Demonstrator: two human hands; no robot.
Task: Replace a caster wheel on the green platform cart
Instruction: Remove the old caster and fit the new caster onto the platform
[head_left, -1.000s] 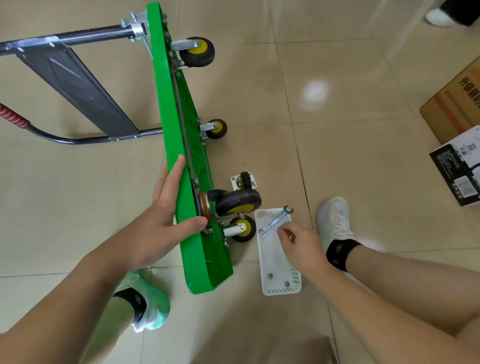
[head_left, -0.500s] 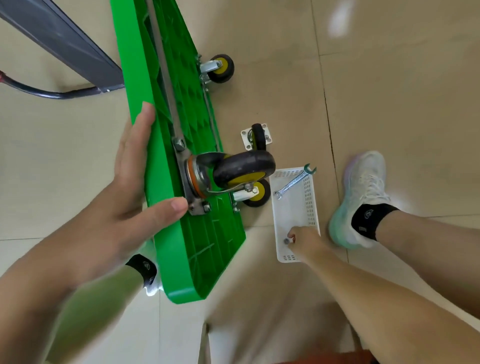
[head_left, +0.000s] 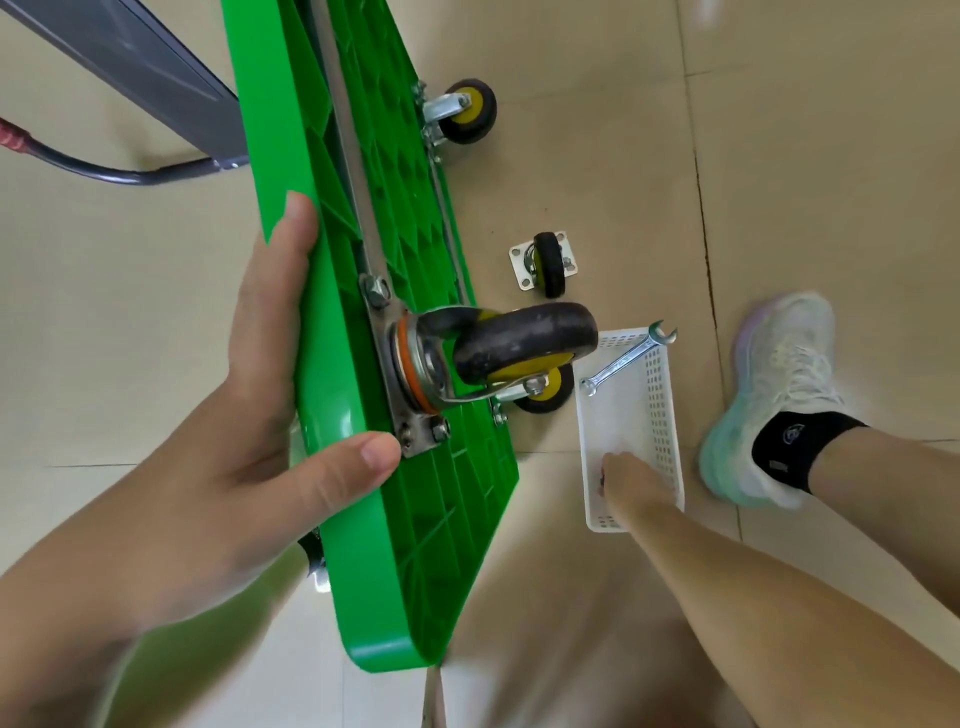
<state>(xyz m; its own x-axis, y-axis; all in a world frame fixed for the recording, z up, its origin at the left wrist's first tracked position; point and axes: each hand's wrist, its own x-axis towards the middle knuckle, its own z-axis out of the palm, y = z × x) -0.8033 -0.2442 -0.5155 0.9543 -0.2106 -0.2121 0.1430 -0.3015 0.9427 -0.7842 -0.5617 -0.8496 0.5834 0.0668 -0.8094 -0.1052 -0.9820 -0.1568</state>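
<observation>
- The green platform cart (head_left: 441, 519) stands tipped on its long edge on the tiled floor (head_left: 597, 156), its ribbed underside facing right.
- A large caster wheel (head_left: 524, 340), black tyre on a yellow hub, sits in a steel swivel fork. Its plate lies against the underside near the cart's near end.
- Two smaller mounted casters show along the lower edge, one far (head_left: 470, 111) and one near (head_left: 545, 395).
- A loose small caster (head_left: 548, 262) rests on the floor, plate down, just beside the cart.
- A silver wrench (head_left: 626, 358) lies slanted across the far end of a white basket (head_left: 660, 415), its open end overhanging the rim.

grip of right hand (head_left: 626, 480) inside white basket (head_left: 655, 395) unclear, green cart (head_left: 415, 519) cut off at top
</observation>
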